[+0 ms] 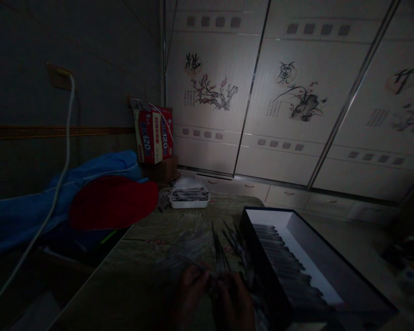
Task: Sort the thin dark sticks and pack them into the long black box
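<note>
The light is dim and the hands are dark. My left hand (191, 287) is closed, thumb and fingers pinched on a thin, pale stick-like piece (193, 263) that points up and left. Close beside it, my right hand (235, 294) has its fingers curled inward; what lies in them is too dark to make out. Just beyond the hands, several slender dark pointed sticks (219, 248) lie on the table. Clear, crinkled plastic (184, 248) spreads to their left. Right of my right hand stands a long black-edged box (308, 230) with a row of dark slim packets (279, 253) inside.
A white tray (189, 205) of similar slim pieces sits at the far end of the table (134, 266). Left are a red oval item (113, 202), blue cloth (100, 165) and a hanging white cable (68, 138). A red carton (154, 135) stands before sliding cabinet doors (210, 55).
</note>
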Available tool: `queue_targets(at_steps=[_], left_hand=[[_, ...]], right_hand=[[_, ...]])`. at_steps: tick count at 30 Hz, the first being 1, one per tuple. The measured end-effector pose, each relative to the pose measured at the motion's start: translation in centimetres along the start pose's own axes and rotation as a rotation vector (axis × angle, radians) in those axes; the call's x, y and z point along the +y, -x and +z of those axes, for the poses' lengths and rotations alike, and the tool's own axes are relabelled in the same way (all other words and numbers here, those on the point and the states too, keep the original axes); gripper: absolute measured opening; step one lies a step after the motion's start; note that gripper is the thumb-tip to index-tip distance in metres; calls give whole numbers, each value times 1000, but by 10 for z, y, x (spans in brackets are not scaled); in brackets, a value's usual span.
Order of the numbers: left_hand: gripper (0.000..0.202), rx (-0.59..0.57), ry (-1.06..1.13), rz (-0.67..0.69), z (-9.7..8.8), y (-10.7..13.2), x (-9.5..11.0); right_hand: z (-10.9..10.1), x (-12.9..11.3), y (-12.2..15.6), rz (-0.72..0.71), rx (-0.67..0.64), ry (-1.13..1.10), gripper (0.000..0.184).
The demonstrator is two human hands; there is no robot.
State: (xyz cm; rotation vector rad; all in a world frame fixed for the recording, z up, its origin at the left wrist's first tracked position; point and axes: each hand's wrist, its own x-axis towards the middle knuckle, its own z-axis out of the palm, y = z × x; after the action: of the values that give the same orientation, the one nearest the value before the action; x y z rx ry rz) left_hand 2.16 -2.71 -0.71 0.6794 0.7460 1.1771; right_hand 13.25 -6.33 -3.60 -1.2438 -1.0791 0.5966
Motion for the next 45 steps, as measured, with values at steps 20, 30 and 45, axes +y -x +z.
queue_targets(at_steps=[20,30,45], left_hand=[[24,44,-95,90,-5,-4,-8],[23,-12,-125,108,-6,-4,-9],[30,37,-66,28,-4,-3,-6]], right_hand=[[-5,44,18,-376,145,469,36],[-6,40,10,-389,111,464,35],[1,36,11,-323,136,447,29]])
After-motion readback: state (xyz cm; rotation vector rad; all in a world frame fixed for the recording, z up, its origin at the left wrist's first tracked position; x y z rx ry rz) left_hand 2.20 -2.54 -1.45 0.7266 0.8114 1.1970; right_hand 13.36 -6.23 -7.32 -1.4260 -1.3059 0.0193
